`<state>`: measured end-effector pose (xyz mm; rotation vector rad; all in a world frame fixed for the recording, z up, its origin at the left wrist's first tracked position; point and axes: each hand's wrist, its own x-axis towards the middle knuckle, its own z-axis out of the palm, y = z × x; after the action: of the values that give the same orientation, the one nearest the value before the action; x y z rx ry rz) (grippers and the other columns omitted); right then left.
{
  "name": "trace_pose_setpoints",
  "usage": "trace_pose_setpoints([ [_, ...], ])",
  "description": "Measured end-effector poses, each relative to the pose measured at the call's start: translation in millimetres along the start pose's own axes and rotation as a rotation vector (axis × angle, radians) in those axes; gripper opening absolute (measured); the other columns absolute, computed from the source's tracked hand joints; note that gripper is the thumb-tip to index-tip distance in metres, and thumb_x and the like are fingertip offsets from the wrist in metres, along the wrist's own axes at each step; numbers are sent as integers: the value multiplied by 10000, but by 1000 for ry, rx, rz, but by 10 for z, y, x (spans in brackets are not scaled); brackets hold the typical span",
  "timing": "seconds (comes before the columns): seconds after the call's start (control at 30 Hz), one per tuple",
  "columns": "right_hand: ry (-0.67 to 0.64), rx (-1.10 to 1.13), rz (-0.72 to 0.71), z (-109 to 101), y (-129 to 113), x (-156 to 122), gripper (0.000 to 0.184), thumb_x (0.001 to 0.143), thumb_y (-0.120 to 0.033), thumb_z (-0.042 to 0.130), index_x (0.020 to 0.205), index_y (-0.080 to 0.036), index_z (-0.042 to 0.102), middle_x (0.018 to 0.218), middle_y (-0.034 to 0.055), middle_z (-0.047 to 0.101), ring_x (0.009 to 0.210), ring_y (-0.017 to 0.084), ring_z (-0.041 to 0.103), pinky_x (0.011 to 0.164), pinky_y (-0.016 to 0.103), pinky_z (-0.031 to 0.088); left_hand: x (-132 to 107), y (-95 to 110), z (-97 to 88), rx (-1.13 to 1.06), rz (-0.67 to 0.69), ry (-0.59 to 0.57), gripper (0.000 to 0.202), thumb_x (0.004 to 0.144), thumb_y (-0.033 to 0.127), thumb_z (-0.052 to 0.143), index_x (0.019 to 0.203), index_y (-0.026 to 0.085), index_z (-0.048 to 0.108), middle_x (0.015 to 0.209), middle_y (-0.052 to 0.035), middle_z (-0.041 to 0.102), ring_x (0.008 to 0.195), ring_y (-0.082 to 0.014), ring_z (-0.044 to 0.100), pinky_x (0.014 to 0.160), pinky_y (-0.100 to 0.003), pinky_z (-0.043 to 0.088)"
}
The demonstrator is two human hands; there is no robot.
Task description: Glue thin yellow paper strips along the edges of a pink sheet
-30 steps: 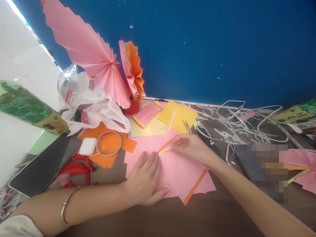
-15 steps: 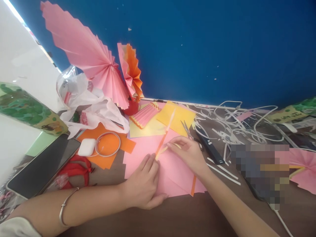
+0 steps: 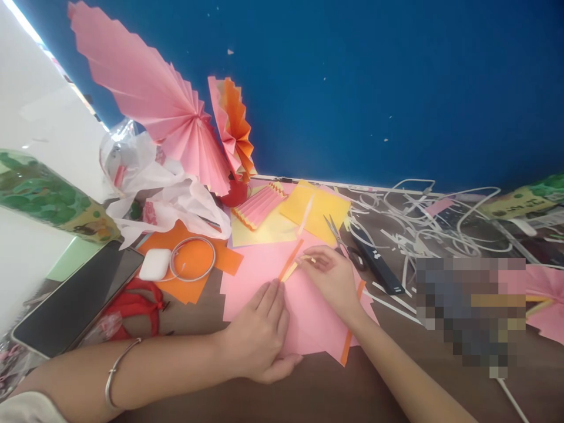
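A sheet of pink paper [image 3: 253, 267] lies before me, with an orange strip [image 3: 291, 258] along its far left part and another orange strip [image 3: 351, 329] near its right edge. My left hand [image 3: 262, 329] rests flat on the pink paper, fingers stretched out, their tips at the lower end of the orange strip. Between thumb and fingers my right hand [image 3: 328, 276] pinches a narrow pale yellow strip [image 3: 289, 271], whose lower end reaches the left fingertips. Beyond the right hand lie scissors [image 3: 339, 232], blades pointing away, beside a dark blue cutter-like tool [image 3: 379, 264].
Behind stand pleated pink paper fans [image 3: 176, 117] and a pink-and-orange one [image 3: 233, 123]. Yellow paper [image 3: 330, 205] and a pleated piece [image 3: 259, 205] lie beyond. Left are a phone [image 3: 74, 299], white case [image 3: 155, 264] and red ribbon [image 3: 136, 305]. White strips [image 3: 405, 235] litter the right; pixelation hides something there.
My right hand has drawn slightly right and down with the yellow strip. The pink paper's right side has shifted, showing more of the orange edge strip. My left hand stays nearly in place.
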<state>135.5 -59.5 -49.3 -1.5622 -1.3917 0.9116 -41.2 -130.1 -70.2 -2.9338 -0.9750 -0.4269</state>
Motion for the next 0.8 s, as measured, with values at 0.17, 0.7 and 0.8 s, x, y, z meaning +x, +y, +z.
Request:
trace_pose_setpoints([
  [0.17, 11, -88, -42, 40, 63, 34, 194, 662, -324, 667, 755, -180, 577, 779, 47, 642, 701, 168, 601, 662, 320, 500, 4, 3, -10, -21, 1, -9, 712, 836, 528, 299, 1136, -82, 511, 1246, -325, 451, 1210, -422, 376, 1031, -518, 213],
  [0.7, 31, -120, -60, 96, 50, 19, 155, 686, -311, 631, 728, -197, 535, 714, 13, 601, 652, 146, 572, 630, 284, 478, 27, -4, -24, -1, 17, -10, 698, 826, 524, 306, 1110, -78, 518, 1213, -336, 471, 1155, -434, 432, 1012, -533, 229],
  [0.8, 25, -138, -62, 97, 80, 23, 156, 692, -322, 622, 735, -198, 537, 719, 16, 603, 652, 148, 570, 628, 287, 477, 23, 3, -24, -5, 15, -39, 696, 827, 523, 301, 1118, -74, 511, 1226, -336, 461, 1161, -422, 430, 1012, -533, 229],
])
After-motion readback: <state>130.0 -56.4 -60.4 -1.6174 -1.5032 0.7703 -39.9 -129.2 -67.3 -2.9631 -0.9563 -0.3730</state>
